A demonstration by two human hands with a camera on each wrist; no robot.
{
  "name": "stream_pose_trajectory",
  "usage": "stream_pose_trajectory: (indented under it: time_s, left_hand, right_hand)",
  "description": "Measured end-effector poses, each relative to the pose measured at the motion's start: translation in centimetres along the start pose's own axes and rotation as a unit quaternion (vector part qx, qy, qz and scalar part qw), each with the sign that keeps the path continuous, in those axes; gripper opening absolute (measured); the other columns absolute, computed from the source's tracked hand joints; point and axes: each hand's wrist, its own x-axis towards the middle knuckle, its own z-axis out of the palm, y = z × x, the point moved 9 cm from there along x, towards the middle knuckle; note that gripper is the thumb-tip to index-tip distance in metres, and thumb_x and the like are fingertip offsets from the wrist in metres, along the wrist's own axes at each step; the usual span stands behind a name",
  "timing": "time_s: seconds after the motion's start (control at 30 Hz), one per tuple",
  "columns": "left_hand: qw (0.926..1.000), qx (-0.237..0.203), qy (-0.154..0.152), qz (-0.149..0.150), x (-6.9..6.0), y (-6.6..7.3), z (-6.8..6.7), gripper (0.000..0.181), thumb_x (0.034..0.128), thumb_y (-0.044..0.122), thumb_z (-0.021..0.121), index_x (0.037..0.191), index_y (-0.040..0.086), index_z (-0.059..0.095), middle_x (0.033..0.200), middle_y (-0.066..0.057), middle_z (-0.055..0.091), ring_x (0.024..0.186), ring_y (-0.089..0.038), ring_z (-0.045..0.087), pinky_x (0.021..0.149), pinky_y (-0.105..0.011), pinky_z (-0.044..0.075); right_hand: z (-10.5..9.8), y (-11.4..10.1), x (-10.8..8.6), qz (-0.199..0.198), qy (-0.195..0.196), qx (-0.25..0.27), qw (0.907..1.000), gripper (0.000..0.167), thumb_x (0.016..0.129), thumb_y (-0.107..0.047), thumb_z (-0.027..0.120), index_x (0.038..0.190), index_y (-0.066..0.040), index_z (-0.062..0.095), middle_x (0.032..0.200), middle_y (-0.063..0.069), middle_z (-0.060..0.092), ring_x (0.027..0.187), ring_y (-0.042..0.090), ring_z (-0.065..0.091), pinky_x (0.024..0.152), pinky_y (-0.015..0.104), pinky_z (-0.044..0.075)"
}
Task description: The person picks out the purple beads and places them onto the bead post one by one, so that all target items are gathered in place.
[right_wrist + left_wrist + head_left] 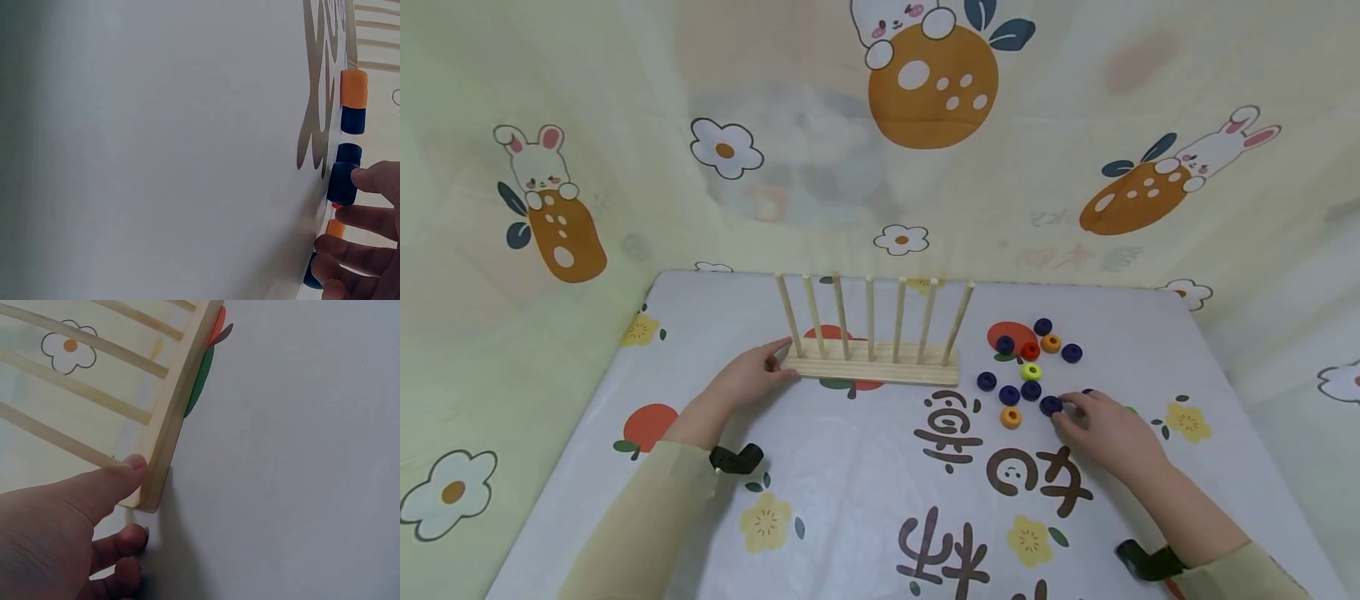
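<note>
A wooden rack (880,367) with several upright pegs stands on the table. My left hand (748,377) holds the left end of its base, thumb at the front corner and index finger at the back one. In the left wrist view the thumb of my left hand (69,512) lies on the base (164,434), with other fingers bent below. At the right, my right hand (1112,433) has thumb and index finger on a dark blue bead (1051,406). The right wrist view shows that bead (342,183) at the fingertips of my right hand (369,231).
Loose beads lie between the rack and my right hand: several blue ones (987,381), two orange (1011,417), one red (1030,351) and one yellow-green (1031,372). Another blue bead (312,272) is near my right hand's lower fingers. A printed cloth (835,500) covers the table.
</note>
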Motion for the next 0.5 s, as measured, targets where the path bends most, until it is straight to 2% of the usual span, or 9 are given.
stream_pose_trajectory:
  time_s: [0.5]
  left_hand:
    - [0.9998, 0.001, 0.014, -0.012, 0.30, -0.36, 0.03, 0.072, 0.0929, 0.038, 0.070, 0.155, 0.021, 0.037, 0.095, -0.008, 0.054, 0.086, -0.022, 0.049, 0.072, -0.037, 0.039]
  right_hand:
    - [0.13, 0.01, 0.55, 0.006, -0.005, -0.003, 1.0000, 0.053, 0.092, -0.036, 0.069, 0.133, -0.004, 0.060, 0.100, 0.014, 0.063, 0.086, 0.029, 0.057, 0.077, 0.050, 0.050]
